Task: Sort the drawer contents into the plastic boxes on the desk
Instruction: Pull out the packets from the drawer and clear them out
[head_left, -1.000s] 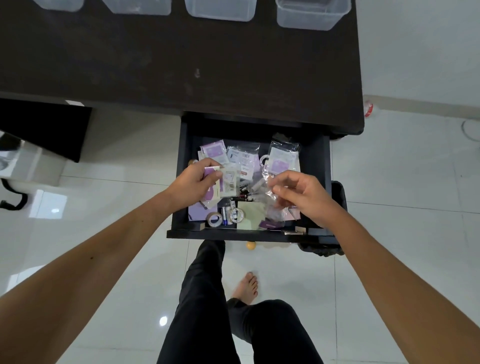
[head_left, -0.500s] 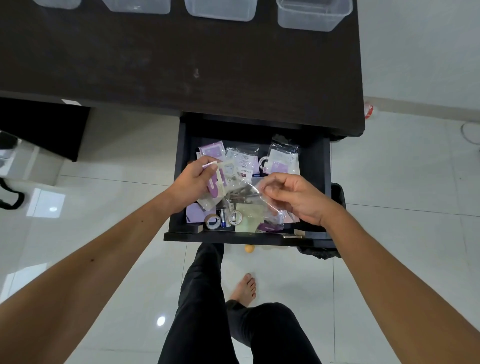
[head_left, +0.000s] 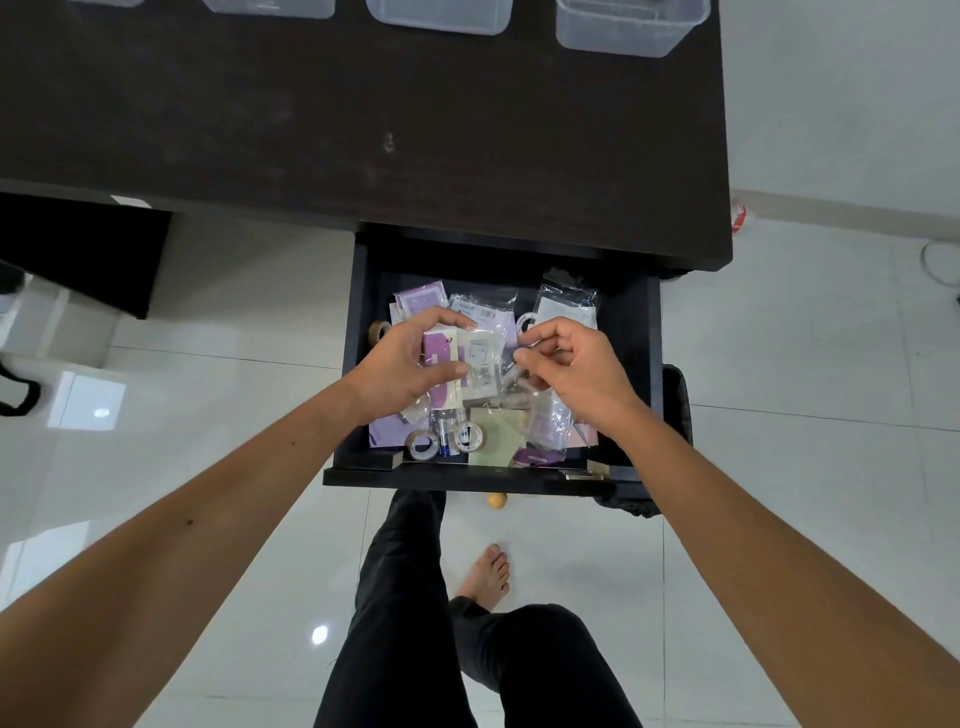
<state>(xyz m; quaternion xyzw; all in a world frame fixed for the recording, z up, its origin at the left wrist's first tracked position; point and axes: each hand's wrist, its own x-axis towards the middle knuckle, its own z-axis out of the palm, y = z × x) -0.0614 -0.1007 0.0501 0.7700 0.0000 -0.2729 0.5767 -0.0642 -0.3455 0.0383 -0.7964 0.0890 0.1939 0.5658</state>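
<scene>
The black drawer (head_left: 631, 364) stands pulled out below the dark desk (head_left: 363, 130). It is full of clear and purple packets, tape rolls (head_left: 423, 446) and a pale green notepad (head_left: 496, 434). My left hand (head_left: 402, 371) grips a small stack of packets (head_left: 465, 364), purple and white, held above the drawer's middle. My right hand (head_left: 571, 371) pinches a clear plastic bag (head_left: 545, 410) that hangs down beside the stack. Several clear plastic boxes (head_left: 631, 23) line the desk's far edge.
My legs and a bare foot (head_left: 485, 574) are on the white tiled floor under the drawer. A small orange ball (head_left: 496, 500) lies on the floor by the drawer front. A black bin (head_left: 678, 410) stands to the drawer's right.
My left hand has lifted the packet stack higher and toward the middle. My right hand has come up and left with the clear bag until both hands nearly meet.
</scene>
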